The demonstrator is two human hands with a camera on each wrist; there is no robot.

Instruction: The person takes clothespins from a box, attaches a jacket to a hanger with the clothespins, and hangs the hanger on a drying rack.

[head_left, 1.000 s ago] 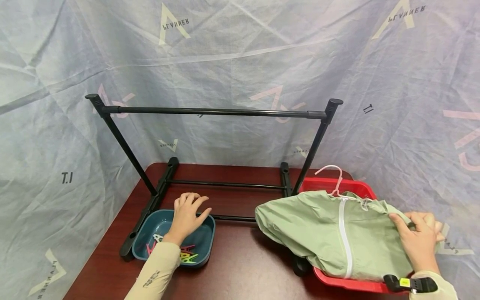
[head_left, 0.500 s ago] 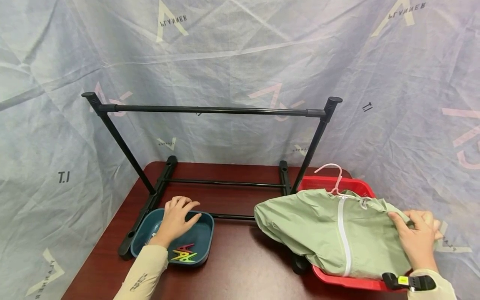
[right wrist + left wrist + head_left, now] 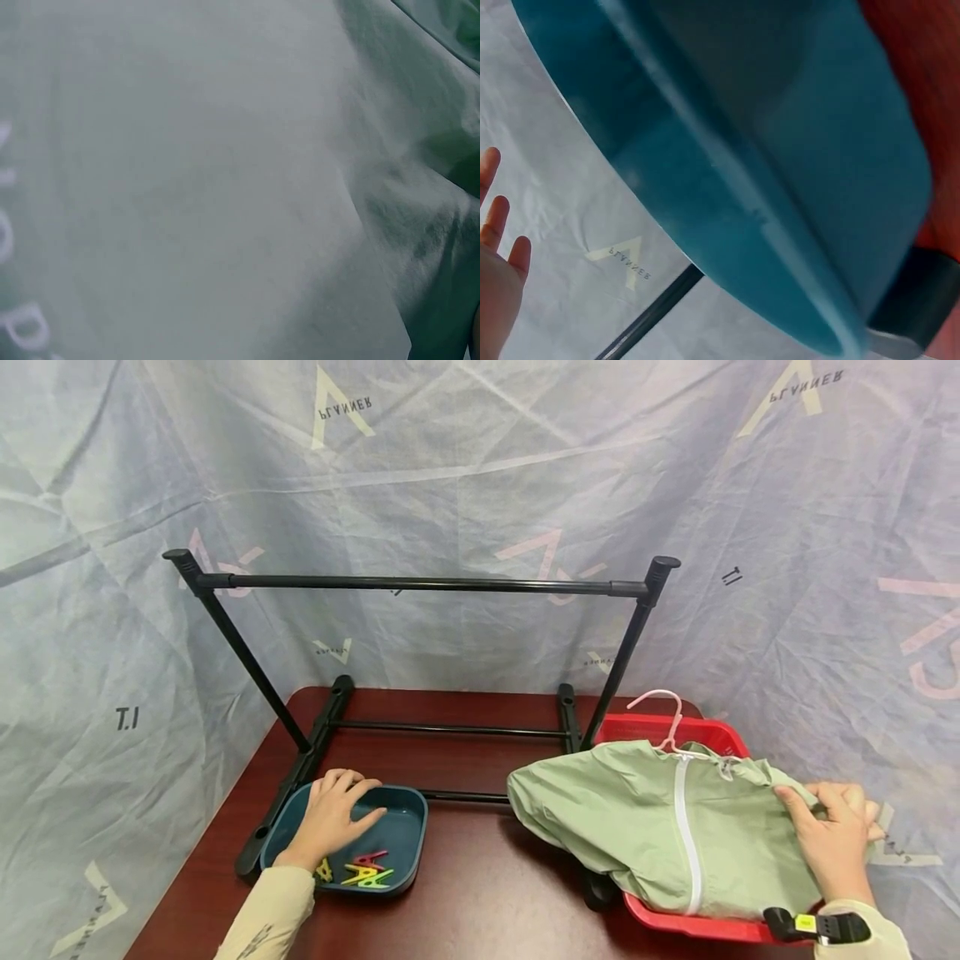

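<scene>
My left hand (image 3: 330, 818) hovers over a blue plastic tub (image 3: 415, 852) with its fingers spread and nothing held. Several coloured clothespins (image 3: 362, 874), among them red, yellow and green ones, lie in the tub; the hand and wrist cover part of its floor. My right hand (image 3: 836, 835) pinches the shoulder side of a light green zip jacket (image 3: 600, 810), thumb on top. From the jacket's neck sticks out the hook of a pink hanger (image 3: 673, 718). In the right wrist view, green cloth (image 3: 225, 187) fills nearly everything.
A black garment rack (image 3: 435, 583) stands at the back of the dark red table (image 3: 480, 893). Beneath the jacket is a red basket (image 3: 690, 725). The tub sits against the rack's left foot (image 3: 251, 860). A printed grey cloth (image 3: 480, 460) hangs behind and at the sides.
My left hand has drifted left and toward me over the tub, uncovering more of the clothespins. The right hand and the jacket have stayed in place.
</scene>
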